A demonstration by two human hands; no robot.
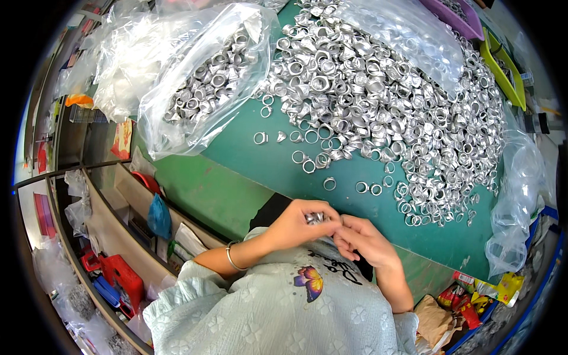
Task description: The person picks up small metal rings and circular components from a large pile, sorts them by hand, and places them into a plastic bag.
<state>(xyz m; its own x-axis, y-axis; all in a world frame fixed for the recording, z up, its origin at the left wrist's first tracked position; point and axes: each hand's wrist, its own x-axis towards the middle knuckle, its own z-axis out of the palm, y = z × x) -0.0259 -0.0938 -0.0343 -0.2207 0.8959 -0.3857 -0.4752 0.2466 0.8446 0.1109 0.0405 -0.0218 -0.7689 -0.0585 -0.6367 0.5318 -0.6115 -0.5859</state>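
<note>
My left hand (pixel 296 223) is curled at the near edge of the green table (pixel 248 163), with several silver rings (pixel 315 218) showing inside its closed fingers. Against its fingertips rests my right hand (pixel 370 241), its thumb and fingers bent inward; whatever they pinch is too hidden to make out. Beyond both hands spreads a large pile of silver rings (pixel 367 94) in mixed shapes. A few loose rings, among them a single ring (pixel 329 184), lie between the pile and my hands.
A clear plastic bag (pixel 163 139) with rings inside sits at the left. Another clear bag (pixel 408 41) covers the pile's far part. Purple (pixel 458 18) and yellow-green (pixel 503 68) bins stand at far right. Shelves (pixel 127 195) line the left; snack packets (pixel 467 302) lie at lower right.
</note>
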